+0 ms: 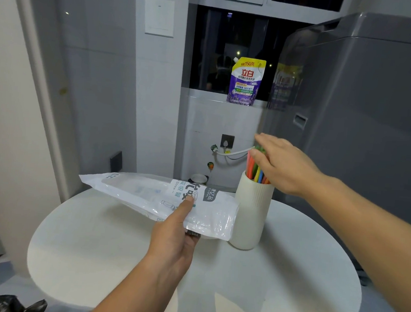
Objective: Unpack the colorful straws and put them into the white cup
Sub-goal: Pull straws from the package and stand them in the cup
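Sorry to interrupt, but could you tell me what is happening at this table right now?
A person is moving straws from a packet into a cup. The right hand rests on the tops of the colorful straws, which already stand in the white cup on the round table. The left hand holds the plastic packet, which looks empty, above the table.

Two bare forearms, no sleeves, left hand [172,239], right hand [282,162]

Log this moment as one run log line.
left hand: holds straw bag | right hand: on straws in white cup | table: cup upright
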